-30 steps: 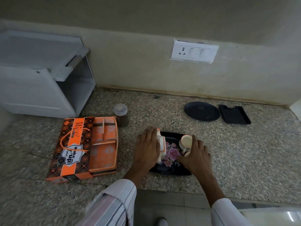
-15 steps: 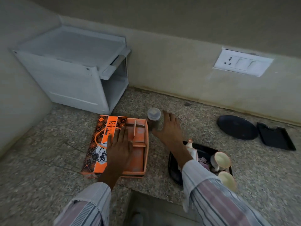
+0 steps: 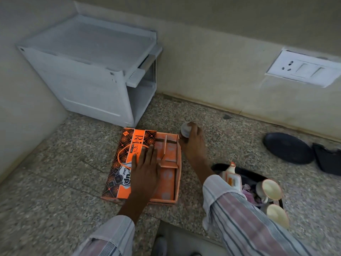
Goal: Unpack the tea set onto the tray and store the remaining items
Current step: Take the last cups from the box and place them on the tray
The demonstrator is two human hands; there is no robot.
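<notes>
An orange and black tea-set box [image 3: 129, 150] lies open on the granite counter, its orange inner tray with dividers [image 3: 168, 154] showing. My left hand [image 3: 145, 169] rests flat on it, fingers spread. My right hand [image 3: 191, 139] is closed around a small jar with a pale lid [image 3: 185, 129] just beyond the box's far right corner. To the right, a black floral tray [image 3: 251, 175] holds a white and orange teapot [image 3: 231, 175] and two cream cups [image 3: 271, 189] [image 3: 277, 215]; my right sleeve hides part of it.
A white open-fronted plastic cabinet [image 3: 96, 71] stands in the back left corner. A black round plate [image 3: 288, 150] and a black rectangular dish [image 3: 326, 161] lie at the far right. A wall socket [image 3: 302, 68] is above them. The counter's front edge runs below my arms.
Both hands left the tray and went left. The left one settled on the box; the right one reached the jar and closed around it. The view swung left.
</notes>
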